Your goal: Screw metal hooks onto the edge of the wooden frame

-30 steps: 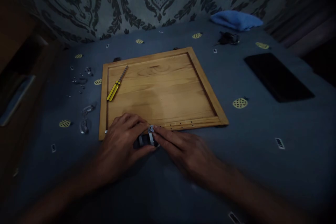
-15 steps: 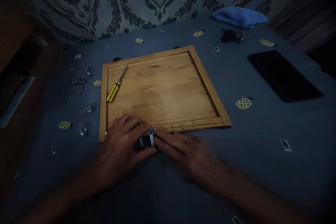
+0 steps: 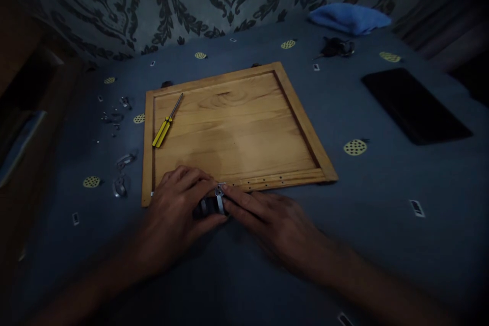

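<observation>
The left hand [image 3: 178, 209] grasps a small black-and-silver fitting [image 3: 220, 202] at the near edge of the rectangular, framed brown wooden panel [image 3: 240, 122]; the right hand's [image 3: 277, 219] fingertips touch it, clenched or not I cannot tell. Positioning seems in hand, calling next for steady alignment.

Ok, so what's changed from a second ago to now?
Nothing handled has visibly moved; only the camera view shifted slightly. The left hand and right hand stay at the metal piece by the near edge of the wooden panel, screwdriver still lying on it.
</observation>
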Available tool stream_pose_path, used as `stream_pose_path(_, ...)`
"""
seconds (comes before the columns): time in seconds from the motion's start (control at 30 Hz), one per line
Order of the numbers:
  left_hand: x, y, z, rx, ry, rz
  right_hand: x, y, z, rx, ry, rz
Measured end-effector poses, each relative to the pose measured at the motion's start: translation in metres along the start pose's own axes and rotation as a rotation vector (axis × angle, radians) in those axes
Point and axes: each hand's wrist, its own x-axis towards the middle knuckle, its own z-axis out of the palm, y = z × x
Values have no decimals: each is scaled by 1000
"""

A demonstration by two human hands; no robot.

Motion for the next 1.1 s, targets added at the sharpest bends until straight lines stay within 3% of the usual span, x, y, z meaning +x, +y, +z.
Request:
stream_pose_path(0.33, -5, -3, -5, -86, -40, -47, 1, 0, -3, 30, -67, 5)
stream_pose_path(0.63, -5, -8, -16, -226, -71, -119, 2, 2, -2, -5, -21, -34)
stream_pose_path(1.1, 0, 3, -1, -50, -3, -52, 4, 1, -3, -9, 5, -42)
